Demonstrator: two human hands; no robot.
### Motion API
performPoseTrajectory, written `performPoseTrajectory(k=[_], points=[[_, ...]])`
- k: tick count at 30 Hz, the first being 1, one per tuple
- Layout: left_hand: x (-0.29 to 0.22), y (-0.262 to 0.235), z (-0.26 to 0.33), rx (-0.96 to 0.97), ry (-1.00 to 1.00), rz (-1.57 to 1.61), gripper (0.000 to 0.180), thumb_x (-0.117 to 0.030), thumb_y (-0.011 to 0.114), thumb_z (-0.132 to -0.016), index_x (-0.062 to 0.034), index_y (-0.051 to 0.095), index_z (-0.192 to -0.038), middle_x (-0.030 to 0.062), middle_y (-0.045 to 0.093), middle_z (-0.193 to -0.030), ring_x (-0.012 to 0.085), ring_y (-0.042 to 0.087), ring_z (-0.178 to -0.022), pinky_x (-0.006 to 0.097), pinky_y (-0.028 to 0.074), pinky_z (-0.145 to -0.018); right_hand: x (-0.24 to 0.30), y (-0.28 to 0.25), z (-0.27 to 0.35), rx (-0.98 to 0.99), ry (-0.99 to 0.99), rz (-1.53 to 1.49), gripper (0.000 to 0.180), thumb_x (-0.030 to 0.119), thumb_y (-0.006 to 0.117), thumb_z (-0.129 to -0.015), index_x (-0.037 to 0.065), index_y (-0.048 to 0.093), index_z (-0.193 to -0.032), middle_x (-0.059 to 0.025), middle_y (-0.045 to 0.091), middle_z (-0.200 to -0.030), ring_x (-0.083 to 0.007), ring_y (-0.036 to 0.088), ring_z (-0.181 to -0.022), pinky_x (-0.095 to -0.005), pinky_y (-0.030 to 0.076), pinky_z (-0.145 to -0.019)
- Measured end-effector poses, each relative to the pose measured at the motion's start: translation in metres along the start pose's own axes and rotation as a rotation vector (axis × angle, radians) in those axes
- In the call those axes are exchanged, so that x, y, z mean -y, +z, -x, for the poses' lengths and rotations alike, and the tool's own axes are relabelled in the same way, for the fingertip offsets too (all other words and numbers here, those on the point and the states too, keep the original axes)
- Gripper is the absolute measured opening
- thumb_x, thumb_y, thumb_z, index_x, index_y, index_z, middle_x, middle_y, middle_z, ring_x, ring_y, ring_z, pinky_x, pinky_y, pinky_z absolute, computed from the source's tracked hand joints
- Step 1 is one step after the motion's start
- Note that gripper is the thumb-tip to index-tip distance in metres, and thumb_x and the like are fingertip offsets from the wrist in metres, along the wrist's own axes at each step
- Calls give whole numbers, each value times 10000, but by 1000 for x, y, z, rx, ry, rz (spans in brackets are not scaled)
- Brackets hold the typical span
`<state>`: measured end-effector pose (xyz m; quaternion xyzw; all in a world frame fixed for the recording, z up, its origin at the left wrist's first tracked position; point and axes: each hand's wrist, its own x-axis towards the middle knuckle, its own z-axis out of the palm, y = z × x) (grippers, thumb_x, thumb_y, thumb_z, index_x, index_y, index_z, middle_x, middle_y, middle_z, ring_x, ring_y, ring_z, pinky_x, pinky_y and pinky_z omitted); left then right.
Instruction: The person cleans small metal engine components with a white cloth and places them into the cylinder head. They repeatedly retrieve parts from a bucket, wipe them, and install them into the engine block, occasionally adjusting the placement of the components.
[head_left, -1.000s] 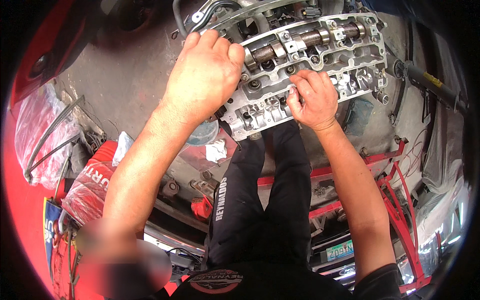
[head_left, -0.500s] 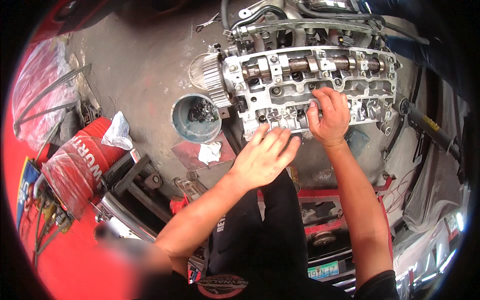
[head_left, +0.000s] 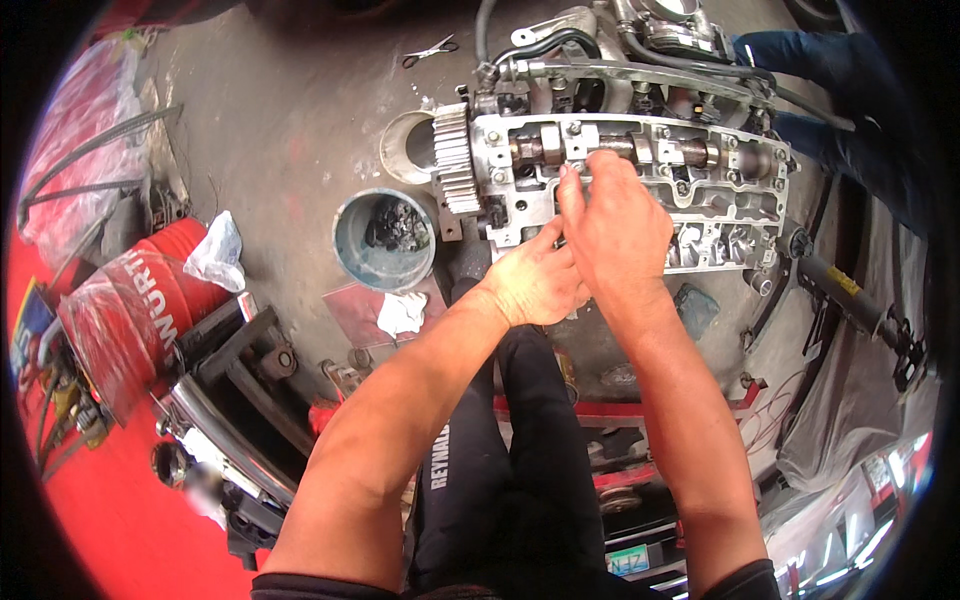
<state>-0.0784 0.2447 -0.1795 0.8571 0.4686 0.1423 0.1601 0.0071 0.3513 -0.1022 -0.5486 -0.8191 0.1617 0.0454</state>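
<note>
On the stained concrete floor (head_left: 290, 130) the grey cast-metal cylinder head (head_left: 640, 180) looks heavy, rigid and oily, best gripped by its outer edges, while the right hand (head_left: 620, 215) pinches something small at its camshaft and the left hand (head_left: 535, 280) rests loosely curled, empty, against its near edge.

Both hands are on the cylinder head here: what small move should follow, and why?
Probably the right hand turns or lifts what its fingertips pinch beside the camshaft on the cylinder head, while the left hand braces the near edge. What it pinches is hidden.
</note>
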Motion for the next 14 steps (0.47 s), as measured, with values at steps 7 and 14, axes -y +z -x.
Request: performPoseTrajectory(k=[7, 14], points=[[3, -1, 0, 44, -21, 55, 327, -355, 597, -870, -210, 777, -1102, -39, 676, -1296, 216, 493, -1360, 564, 323, -1189, 9, -11, -13, 249, 10, 186, 337, 392, 582, -1021, 85, 601, -884, -112, 689, -842, -288, 719, -822, -421, 550, -603], [6, -10, -7, 124, -78, 99, 451, -333, 591, -883, -201, 694, -1303, 48, 610, -1423, 280, 441, -1430, 575, 259, -1218, 15, -10, -7, 142, 30, 232, 322, 416, 590, -1020, 100, 597, -962, -85, 713, -874, -266, 729, -779, -389, 575, -621]])
